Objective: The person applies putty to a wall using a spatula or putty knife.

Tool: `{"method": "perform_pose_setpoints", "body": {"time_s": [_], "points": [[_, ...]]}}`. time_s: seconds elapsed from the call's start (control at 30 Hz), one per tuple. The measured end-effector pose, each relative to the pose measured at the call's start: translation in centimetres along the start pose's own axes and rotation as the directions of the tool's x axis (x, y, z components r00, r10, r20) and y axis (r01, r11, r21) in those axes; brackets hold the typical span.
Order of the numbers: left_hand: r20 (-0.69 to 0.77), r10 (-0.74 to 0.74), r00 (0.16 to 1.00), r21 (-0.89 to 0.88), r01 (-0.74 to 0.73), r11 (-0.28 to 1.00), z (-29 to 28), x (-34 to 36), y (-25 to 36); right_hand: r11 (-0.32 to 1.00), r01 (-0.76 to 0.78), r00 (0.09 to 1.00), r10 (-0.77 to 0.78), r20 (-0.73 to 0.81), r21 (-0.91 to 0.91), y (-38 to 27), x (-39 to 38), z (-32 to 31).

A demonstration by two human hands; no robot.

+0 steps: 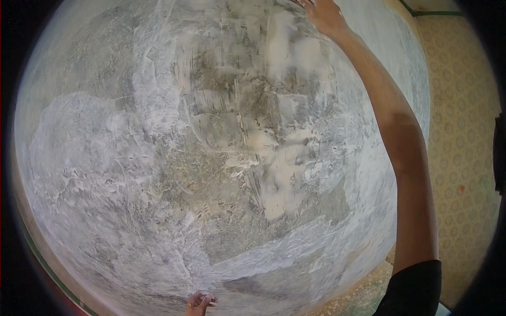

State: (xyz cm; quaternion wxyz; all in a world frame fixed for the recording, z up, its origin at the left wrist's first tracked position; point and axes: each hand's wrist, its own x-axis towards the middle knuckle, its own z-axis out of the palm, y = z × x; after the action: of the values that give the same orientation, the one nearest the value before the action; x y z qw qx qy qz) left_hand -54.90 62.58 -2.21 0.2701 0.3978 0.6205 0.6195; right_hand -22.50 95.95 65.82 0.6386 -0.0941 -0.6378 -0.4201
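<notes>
Right hand (322, 15) up at the top rim of the view, arm stretched long from a black sleeve (416, 287) at the lower right. Laid against the wall (158, 158) near its upper part, back of the hand showing; fingers run out of view at the picture's edge, so cannot tell whether spread flat, curled, or gripping some tool. Left hand (200, 303) low at the bottom edge, only a few fingers showing, a ring on one, loosely curled and apparently holding nothing, near the wall's lower part but contact unclear.

Filling nearly the whole view, straight ahead and close: rough grey and white plaster, patchy and flaking. Around the middle and just below the right hand, scraped patches of pale beige with straight stroke marks, darker grey-brown between them. Ragged edges where whiter coating sits over the greyer layer, most clearly on the left and along the bottom.

Further out to the right, a yellowish patterned surface (464, 131), with a thin green line (437, 12) across the top corner.

Likely risks: with so long a reach overhead, balance or pressure easily lost, leaving uneven marks; loose flakes and dust apt to drop from the worked patch toward the face; brittle edges liable to break away wider than wanted under a hard push.
</notes>
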Motion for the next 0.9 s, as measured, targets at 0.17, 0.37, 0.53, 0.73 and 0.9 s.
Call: {"method": "perform_pose_setpoints", "body": {"time_s": [0.17,0.37,0.53,0.73,0.9], "points": [[0.004,-0.019,1.000,-0.070,0.019,0.997,0.6,-1.0,0.1,0.998,-0.043,0.953,0.056,0.297,-0.049,-4.3,-3.4,0.6],[-0.075,-0.089,0.993,-0.086,0.082,0.993,0.1,-2.3,-0.5,0.962,0.218,0.885,-0.124,0.448,-0.165,-13.6,-20.8,-2.3],[0.012,-0.022,1.000,-0.005,0.022,1.000,-0.1,-0.4,0.8,0.935,0.098,0.938,0.028,0.346,-0.341,-7.2,-17.2,-3.4],[0.071,-0.021,0.997,-0.014,0.023,1.000,2.5,0.5,3.8,0.985,0.108,0.972,-0.077,0.222,-0.133,0.0,-13.9,0.8],[0.053,-0.071,0.996,0.028,0.070,0.997,2.6,-1.5,4.1,0.933,0.346,0.888,-0.293,0.354,-0.097,-11.3,-28.1,-2.0]]}}
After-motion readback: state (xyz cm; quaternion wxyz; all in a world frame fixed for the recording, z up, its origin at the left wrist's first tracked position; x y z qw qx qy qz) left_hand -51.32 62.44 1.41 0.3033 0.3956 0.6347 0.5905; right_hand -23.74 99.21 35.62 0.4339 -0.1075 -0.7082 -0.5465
